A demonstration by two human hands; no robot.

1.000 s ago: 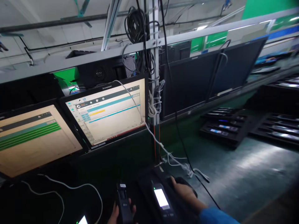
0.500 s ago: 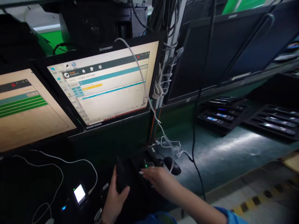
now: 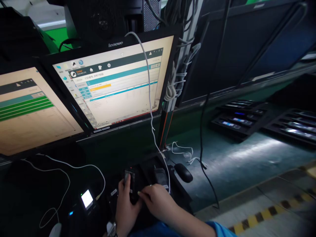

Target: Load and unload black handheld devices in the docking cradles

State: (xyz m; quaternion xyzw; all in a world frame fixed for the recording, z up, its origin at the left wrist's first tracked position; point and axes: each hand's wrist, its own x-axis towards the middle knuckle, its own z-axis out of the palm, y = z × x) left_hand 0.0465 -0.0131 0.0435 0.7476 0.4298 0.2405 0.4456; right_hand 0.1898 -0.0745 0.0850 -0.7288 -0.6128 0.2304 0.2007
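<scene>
Gripping a dark handset [image 3: 130, 184], both hands [image 3: 138, 205] meet.

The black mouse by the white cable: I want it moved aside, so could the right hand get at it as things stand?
Probably yes: the mouse lies uncovered just right of the right hand, with only the thin white cable hanging between.

Dark green bench [image 3: 234, 164], worn sheen at right. On it: black mouse [image 3: 183, 172] near centre, loose white cable [image 3: 181, 152] just behind it, black trays [image 3: 249, 120] of handsets at far right. Left part dark: small lit device [image 3: 87, 199], white cable loop [image 3: 61, 171] alongside.
</scene>
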